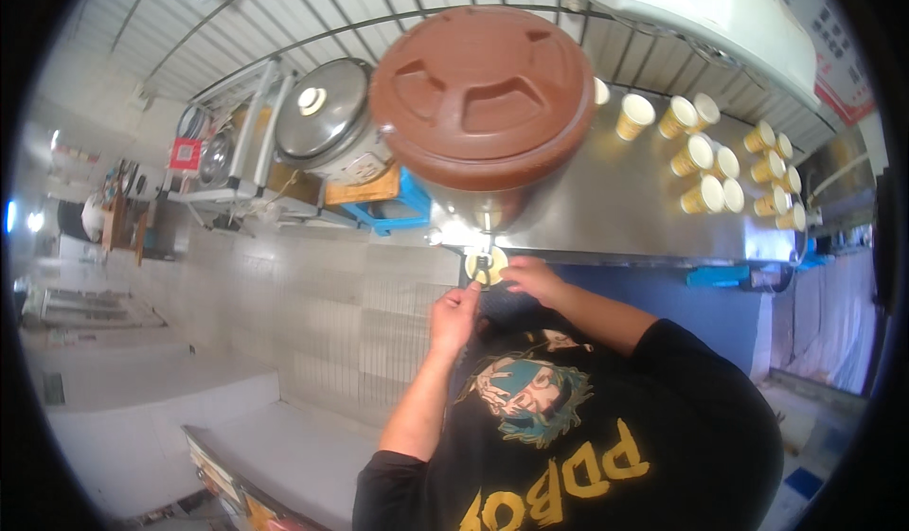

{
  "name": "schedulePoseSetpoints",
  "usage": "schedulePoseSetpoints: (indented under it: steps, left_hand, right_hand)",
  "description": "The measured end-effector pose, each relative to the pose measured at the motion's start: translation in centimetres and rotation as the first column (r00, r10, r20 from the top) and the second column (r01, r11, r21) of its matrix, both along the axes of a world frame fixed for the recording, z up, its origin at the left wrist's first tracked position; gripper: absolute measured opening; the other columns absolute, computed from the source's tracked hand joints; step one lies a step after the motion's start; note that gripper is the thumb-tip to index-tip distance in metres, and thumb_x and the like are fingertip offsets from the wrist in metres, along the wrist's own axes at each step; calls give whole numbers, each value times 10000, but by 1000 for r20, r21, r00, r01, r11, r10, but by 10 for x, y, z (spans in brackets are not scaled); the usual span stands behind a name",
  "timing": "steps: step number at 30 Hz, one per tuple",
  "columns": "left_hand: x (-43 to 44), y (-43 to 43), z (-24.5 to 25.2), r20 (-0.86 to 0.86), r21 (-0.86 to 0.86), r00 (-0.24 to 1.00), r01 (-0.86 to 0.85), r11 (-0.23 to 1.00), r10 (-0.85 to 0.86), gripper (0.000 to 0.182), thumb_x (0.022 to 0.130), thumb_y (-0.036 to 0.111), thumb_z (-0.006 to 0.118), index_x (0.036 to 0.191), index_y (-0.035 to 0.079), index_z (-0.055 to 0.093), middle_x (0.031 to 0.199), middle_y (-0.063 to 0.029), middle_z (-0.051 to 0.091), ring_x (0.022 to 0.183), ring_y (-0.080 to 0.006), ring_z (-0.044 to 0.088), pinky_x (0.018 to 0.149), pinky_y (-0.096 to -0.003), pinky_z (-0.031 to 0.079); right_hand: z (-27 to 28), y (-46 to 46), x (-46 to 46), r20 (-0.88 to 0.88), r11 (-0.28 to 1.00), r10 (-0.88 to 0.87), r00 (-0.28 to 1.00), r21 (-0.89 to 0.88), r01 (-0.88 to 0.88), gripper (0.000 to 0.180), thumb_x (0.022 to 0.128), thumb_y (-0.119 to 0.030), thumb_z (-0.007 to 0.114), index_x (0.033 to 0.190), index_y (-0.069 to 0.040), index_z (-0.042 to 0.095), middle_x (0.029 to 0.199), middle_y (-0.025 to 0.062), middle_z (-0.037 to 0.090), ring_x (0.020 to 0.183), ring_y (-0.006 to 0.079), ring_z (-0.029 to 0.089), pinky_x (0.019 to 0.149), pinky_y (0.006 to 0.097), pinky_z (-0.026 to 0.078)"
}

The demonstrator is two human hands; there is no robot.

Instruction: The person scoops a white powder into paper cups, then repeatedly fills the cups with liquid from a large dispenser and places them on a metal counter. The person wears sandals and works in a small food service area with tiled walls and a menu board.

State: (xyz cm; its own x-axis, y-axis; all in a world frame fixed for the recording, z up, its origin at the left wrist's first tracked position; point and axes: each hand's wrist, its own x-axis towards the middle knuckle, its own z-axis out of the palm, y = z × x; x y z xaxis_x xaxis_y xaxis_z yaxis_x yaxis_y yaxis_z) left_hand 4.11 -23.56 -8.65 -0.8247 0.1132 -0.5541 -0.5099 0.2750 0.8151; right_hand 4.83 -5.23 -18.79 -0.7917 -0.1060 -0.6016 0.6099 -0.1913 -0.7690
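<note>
A large dispenser barrel with a brown plastic lid (483, 91) stands at the edge of a steel counter (603, 204). From its front juts a tap (483, 265), directly above a paper cup (471, 260). My left hand (453, 318) pinches the end of the tap's lever between thumb and finger. On the cup's right side, my right hand (537, 281) has its fingers around the rim area. The tap covers part of the cup's mouth, so how full it is cannot be told.
Several patterned paper cups (692, 155) stand upright on the counter's right side. Left of the barrel, a lidded cooker (327, 116) sits on a wooden board (366, 187) above a blue stool (390, 211). A white appliance (703, 20) overhangs the counter's back right.
</note>
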Motion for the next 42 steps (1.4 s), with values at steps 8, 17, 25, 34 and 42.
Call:
schedulePoseSetpoints:
  steps: [8, 17, 25, 34, 42]
  left_hand:
    - [11, -37, -32, -50, -338, 991, 98, 936, -122, 565, 935, 477, 370, 736, 41, 669, 791, -197, 644, 802, -371, 605, 755, -416, 456]
    - [123, -135, -144, 63, -648, 993, 115, 753, -97, 655, 837, 190, 518, 1412, 54, 236, 1084, -264, 576, 1004, -412, 555, 881, -463, 435]
    - [196, -181, -209, 345, -636, 930, 133, 760, 126, 548, 846, 281, 514, 1319, 29, 402, 1204, -245, 546, 1144, -385, 509, 962, -432, 406]
    - [153, -148, -201, 177, -589, 984, 130, 798, -29, 467, 858, 321, 495, 1240, 54, 523, 1153, -221, 583, 1092, -366, 546, 937, -403, 427]
    - [131, -145, -195, 148, -496, 986, 145, 856, -81, 424, 838, 301, 522, 1169, 42, 576, 1100, -235, 602, 1059, -370, 567, 924, -426, 437]
  right_hand:
    - [18, 14, -6, 22, 992, 105, 994, 66, -106, 252, 814, -193, 579, 1027, -65, 621, 962, 24, 606, 908, 140, 574, 765, 307, 493]
    - [24, 13, -8, 17, 997, 74, 997, -22, -73, 216, 812, -136, 589, 1009, -48, 578, 874, 30, 599, 781, 121, 570, 637, 255, 496]
    - [20, 15, -7, 17, 995, 101, 995, -25, -101, 181, 844, -155, 568, 998, -71, 611, 949, 20, 641, 861, 109, 590, 690, 268, 497]
    - [22, 14, 2, -6, 996, 90, 996, -17, -90, 202, 838, -170, 581, 1005, -63, 619, 944, 11, 634, 839, 98, 575, 668, 248, 480]
    - [6, 11, 9, -51, 998, 53, 997, -22, -54, 194, 827, -211, 601, 930, -52, 642, 853, 14, 595, 812, 112, 561, 713, 295, 488]
